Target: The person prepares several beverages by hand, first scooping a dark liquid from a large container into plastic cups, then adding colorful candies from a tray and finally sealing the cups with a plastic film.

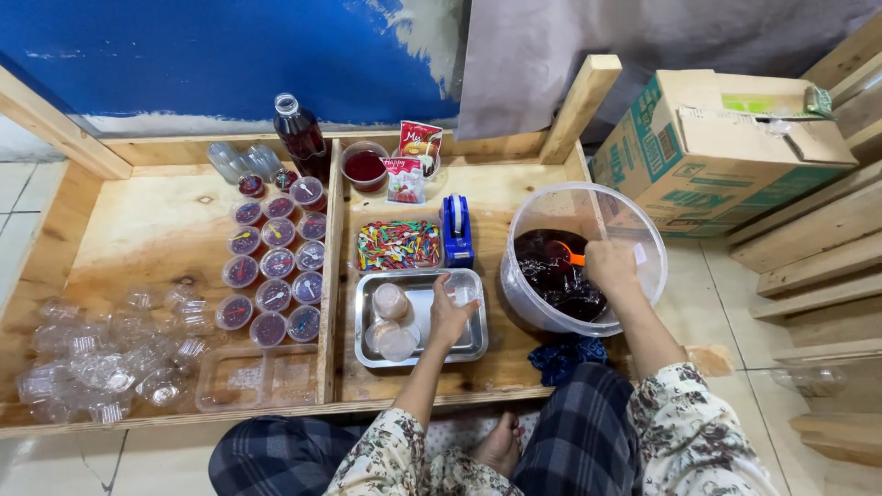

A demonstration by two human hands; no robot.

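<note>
The right hand [610,266] grips an orange scoop [571,255] inside the tub [643,241], while the left hand [448,317], seemingly holding a small clear cup [462,291], sits just leftward.

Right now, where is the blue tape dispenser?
In the head view, the blue tape dispenser stands on the wooden tray, right of the clear box of colourful little spoons, just behind the metal tray and left of the big clear plastic bucket.
</note>
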